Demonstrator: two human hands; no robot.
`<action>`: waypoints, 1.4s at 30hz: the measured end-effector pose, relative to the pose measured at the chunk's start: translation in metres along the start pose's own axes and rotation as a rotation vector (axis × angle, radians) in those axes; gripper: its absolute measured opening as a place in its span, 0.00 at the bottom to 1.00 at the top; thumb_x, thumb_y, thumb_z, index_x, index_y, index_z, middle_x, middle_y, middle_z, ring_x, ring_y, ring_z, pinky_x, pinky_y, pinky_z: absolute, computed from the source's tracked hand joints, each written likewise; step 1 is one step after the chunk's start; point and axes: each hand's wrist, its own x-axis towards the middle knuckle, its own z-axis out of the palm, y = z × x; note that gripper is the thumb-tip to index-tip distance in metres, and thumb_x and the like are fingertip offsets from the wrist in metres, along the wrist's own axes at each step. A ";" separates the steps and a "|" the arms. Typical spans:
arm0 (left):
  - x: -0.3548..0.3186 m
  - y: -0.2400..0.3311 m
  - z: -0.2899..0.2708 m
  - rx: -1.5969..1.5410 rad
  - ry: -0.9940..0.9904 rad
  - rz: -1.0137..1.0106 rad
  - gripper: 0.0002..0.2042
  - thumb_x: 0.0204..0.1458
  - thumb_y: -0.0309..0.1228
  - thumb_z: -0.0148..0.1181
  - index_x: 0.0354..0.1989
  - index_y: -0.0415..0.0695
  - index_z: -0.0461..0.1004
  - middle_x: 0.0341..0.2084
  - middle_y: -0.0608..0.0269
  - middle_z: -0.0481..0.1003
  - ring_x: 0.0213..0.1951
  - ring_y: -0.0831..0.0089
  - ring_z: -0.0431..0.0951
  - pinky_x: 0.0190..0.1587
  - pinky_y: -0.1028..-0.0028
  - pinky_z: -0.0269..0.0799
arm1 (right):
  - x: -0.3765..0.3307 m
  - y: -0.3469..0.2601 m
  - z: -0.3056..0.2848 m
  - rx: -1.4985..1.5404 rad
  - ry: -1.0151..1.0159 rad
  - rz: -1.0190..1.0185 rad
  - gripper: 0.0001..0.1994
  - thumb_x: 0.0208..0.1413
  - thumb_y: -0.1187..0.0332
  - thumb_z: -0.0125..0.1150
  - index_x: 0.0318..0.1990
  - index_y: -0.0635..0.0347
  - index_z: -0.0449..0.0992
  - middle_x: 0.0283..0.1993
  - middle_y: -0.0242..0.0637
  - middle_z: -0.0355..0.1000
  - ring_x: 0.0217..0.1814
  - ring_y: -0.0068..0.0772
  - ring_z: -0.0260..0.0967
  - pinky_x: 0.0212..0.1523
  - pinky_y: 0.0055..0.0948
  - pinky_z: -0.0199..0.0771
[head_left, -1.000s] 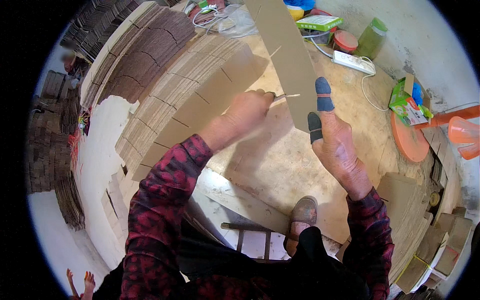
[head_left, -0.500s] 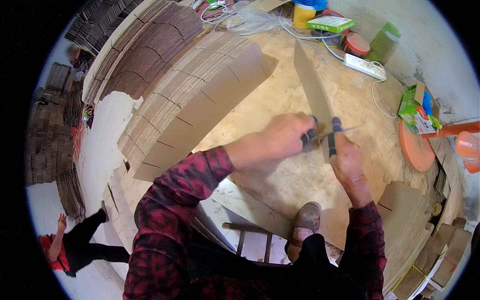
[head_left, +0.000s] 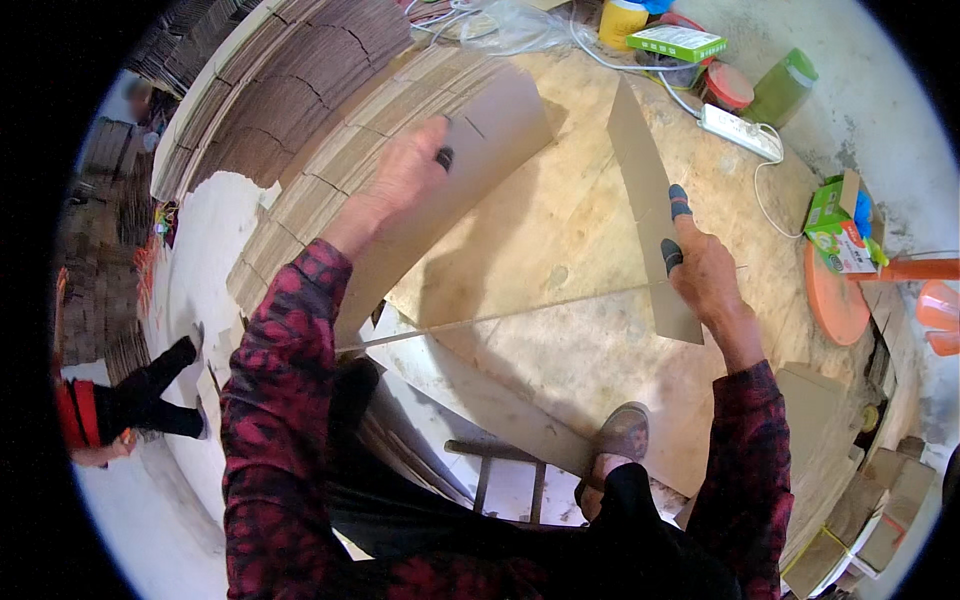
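My left hand [head_left: 398, 178] lies over the upper edge of a stack of slotted cardboard strips [head_left: 330, 185], thumb and index finger slightly apart at the front sheet; no separate piece shows in it. Dark finger covers are on my thumb and on fingers of the other hand. My right hand [head_left: 712, 280] grips a cardboard strip [head_left: 640, 170] standing on edge on the pale board. A second cardboard strip [head_left: 500, 315], seen nearly edge-on, crosses the first one near its lower part and reaches left toward the stack.
A taller cardboard stack [head_left: 290, 85] stands at the far left. Along the wall are a white power strip [head_left: 738, 132] with its cable, a green jar [head_left: 782, 90], a green box [head_left: 840, 225] and an orange stool [head_left: 838, 295]. Another person [head_left: 120, 410] walks at the left.
My left hand has left the crossing of the two strips and swung up-left to the stack, uncovering the edge-on strip. My right hand stays on the standing strip. The other person's legs have shifted.
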 end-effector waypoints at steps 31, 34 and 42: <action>0.000 0.196 0.073 -0.323 -0.358 0.268 0.14 0.49 0.36 0.60 0.39 0.39 0.72 0.32 0.45 0.73 0.41 0.51 0.74 0.44 0.62 0.72 | -0.084 0.039 -0.002 0.252 0.260 -0.162 0.18 0.44 0.82 0.53 0.46 0.61 0.70 0.32 0.53 0.72 0.32 0.58 0.70 0.29 0.46 0.70; 0.015 0.103 0.068 -0.066 -0.043 0.106 0.26 0.46 0.43 0.64 0.49 0.40 0.67 0.52 0.49 0.64 0.54 0.51 0.64 0.56 0.59 0.64 | -0.083 0.032 -0.005 0.250 0.243 -0.170 0.23 0.46 0.81 0.54 0.53 0.61 0.67 0.32 0.54 0.72 0.32 0.58 0.70 0.28 0.47 0.70; 0.008 -0.026 -0.014 0.274 0.139 -0.143 0.18 0.40 0.32 0.69 0.35 0.38 0.69 0.30 0.46 0.71 0.38 0.48 0.72 0.40 0.60 0.68 | -0.051 0.029 0.017 0.078 0.009 -0.196 0.40 0.45 0.82 0.51 0.69 0.57 0.45 0.31 0.57 0.71 0.32 0.59 0.70 0.31 0.49 0.68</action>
